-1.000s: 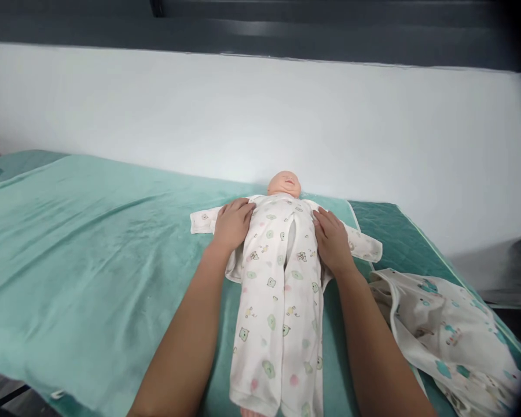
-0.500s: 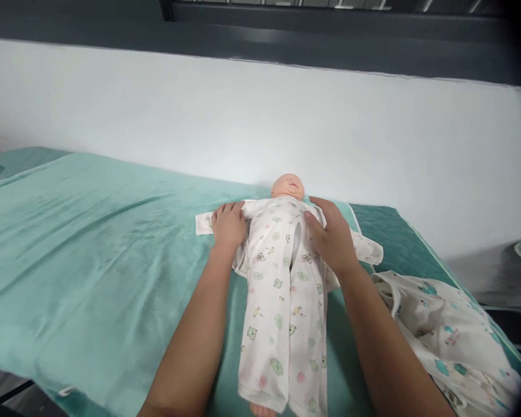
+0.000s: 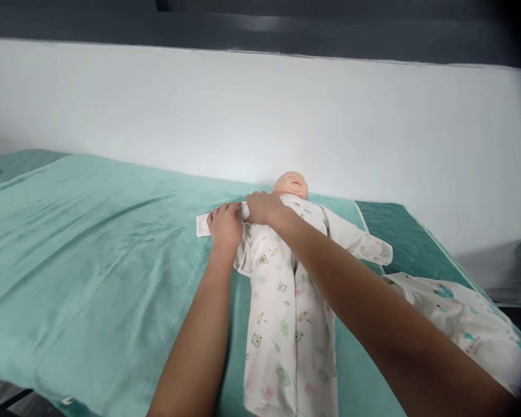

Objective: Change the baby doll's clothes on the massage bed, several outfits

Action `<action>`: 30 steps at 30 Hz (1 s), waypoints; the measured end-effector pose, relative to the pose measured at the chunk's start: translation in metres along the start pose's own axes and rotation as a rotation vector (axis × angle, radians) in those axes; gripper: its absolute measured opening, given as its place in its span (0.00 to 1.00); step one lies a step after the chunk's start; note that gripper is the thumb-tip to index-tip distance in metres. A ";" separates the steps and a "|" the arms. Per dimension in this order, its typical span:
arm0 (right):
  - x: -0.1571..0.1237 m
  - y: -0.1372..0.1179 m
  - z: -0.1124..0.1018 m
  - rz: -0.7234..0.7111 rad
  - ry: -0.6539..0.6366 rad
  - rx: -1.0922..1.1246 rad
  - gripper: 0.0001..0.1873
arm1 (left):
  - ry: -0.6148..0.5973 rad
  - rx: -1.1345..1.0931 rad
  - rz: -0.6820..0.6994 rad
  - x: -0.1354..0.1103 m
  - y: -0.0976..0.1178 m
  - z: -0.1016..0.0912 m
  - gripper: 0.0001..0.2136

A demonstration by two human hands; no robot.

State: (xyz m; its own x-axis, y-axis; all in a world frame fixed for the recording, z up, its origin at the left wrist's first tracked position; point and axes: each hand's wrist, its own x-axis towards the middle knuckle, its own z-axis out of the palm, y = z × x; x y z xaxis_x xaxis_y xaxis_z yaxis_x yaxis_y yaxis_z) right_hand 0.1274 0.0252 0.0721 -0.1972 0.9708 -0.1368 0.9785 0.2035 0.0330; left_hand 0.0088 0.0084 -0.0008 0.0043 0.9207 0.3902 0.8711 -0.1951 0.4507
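A baby doll lies on its back, its head toward the wall. It wears a white long-sleeved baby top and white baby trousers, both printed with small animals. My left hand is closed over the sleeve on the picture's left, and the cuff sticks out past it. My right hand reaches across the doll's chest, its fingers curled on the same sleeve close to the shoulder. Its fingertips are partly hidden. The other sleeve lies stretched out to the right.
A pale green cloth covers the bed surface under the doll. At the right lies a second white printed garment, partly behind my right forearm, near a darker green quilted pad. The white wall rises right behind the doll's head.
My right hand has moved left from the doll's right-side chest to the left sleeve near the shoulder. My left hand stays on that sleeve. The view has shifted slightly.
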 end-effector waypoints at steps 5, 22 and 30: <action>0.008 0.003 -0.001 -0.022 -0.105 -0.039 0.14 | -0.003 -0.002 -0.009 0.000 0.001 0.000 0.20; -0.054 0.057 -0.032 0.062 0.199 0.030 0.17 | 0.080 -0.460 -0.254 0.007 -0.014 -0.004 0.22; -0.043 0.042 -0.019 0.041 0.175 0.015 0.19 | 0.102 -0.120 -0.164 0.001 -0.005 -0.009 0.32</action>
State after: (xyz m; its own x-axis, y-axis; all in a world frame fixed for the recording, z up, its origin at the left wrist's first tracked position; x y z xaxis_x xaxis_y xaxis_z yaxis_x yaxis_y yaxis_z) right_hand 0.1762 -0.0059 0.0982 -0.1633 0.9858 0.0387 0.9865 0.1626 0.0205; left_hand 0.0004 0.0075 0.0044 -0.1879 0.9054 0.3806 0.7913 -0.0900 0.6048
